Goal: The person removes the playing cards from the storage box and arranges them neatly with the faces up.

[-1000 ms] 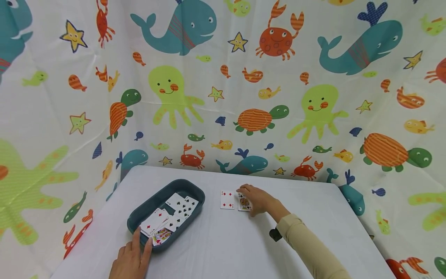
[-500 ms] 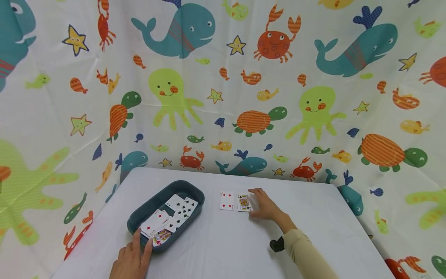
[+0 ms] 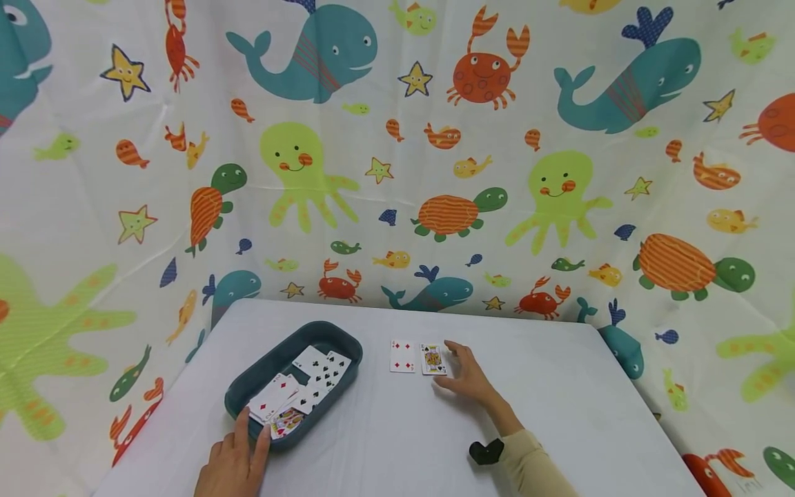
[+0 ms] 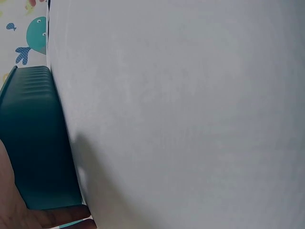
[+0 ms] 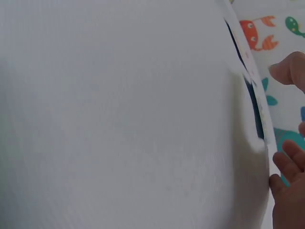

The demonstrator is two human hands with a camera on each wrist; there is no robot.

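Observation:
A dark teal oblong tray (image 3: 338, 331) holds several loose face-up playing cards (image 3: 273, 397). My left hand (image 3: 232, 462) is at its near end, with straight fingers touching the rim; in the left wrist view that hand lies along the tray's outer wall (image 4: 38, 143). To the right, a diamonds playing card (image 3: 402, 356) lies face up on the white table. Beside it is a face card (image 3: 433, 359), its edge looking thick like a small stack. My right hand (image 3: 468, 376) hovers just right of the face card, thumb and fingers spread apart and holding nothing.
The white cloth-covered table (image 3: 385, 435) runs back to a curtain (image 3: 385, 138) printed with sea animals. A dark heart-shaped piece (image 3: 486, 452) shows by the right sleeve (image 3: 528, 462).
My right hand has drawn off the face card to its right, uncovering it, and its thumb and fingers have spread wider. The left hand and tray stay in place.

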